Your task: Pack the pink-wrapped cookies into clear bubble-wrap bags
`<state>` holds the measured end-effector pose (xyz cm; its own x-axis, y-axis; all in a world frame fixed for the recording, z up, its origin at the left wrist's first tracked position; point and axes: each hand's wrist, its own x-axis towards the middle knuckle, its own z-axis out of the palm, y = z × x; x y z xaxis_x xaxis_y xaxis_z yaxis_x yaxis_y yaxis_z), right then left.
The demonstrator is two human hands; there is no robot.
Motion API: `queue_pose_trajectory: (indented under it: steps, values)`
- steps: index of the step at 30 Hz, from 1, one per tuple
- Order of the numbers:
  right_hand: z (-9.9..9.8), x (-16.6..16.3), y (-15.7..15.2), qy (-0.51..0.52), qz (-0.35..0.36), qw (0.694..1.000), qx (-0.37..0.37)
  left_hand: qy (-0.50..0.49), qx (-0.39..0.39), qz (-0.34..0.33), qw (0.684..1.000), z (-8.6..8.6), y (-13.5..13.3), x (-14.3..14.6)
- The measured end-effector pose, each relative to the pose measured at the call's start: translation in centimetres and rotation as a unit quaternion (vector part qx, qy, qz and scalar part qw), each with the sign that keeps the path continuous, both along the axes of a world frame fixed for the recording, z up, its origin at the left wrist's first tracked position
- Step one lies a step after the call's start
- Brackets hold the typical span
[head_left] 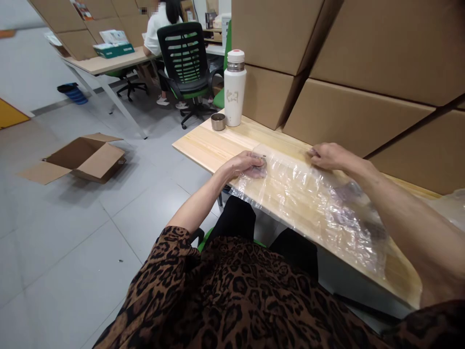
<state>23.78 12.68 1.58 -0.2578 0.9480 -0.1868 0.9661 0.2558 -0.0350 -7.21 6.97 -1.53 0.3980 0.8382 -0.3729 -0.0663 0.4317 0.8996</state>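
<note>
A large clear plastic bag (294,194), crinkled and shiny, lies spread over the wooden table and overhangs its near edge. My left hand (250,164) grips the bag's left end, thumb on top and the film bunched around the fingers. At the bag's far edge, my right hand (332,156) is closed in a pinch on the film, its fingertips slightly blurred. Something purplish shows at the bag's right part, partly behind my right forearm; I cannot make out what it is.
Stacked cardboard boxes (356,116) line the back of the table (198,145). A white bottle (235,94) and a small metal cup (218,122) stand at its far left corner. On the floor sits an open carton (98,162). A person (156,34) sits beyond a black chair (183,58).
</note>
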Motion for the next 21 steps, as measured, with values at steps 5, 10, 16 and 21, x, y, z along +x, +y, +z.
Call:
queue_pose_trajectory:
  steps: [5, 10, 16, 21]
  values:
    - [0.1, -4.2, -4.0, 0.207, 0.074, 0.96, 0.173, -0.008, 0.0, 0.005, 1.0, -0.6, 0.4, 0.3]
    - [-2.5, -9.8, -6.9, 0.31, 0.181, 0.918, 0.169, -0.075, -0.058, 0.013, 0.995, -0.9, 1.2, 0.3]
    - [-4.9, -9.8, -6.2, 0.334, 0.201, 0.903, 0.182, -0.123, -0.075, 0.007, 0.989, -0.2, 0.3, -0.4]
    - [-5.9, -9.8, -6.6, 0.405, 0.191, 0.876, 0.179, -0.098, -0.053, 0.026, 0.993, 0.6, -0.9, -0.3]
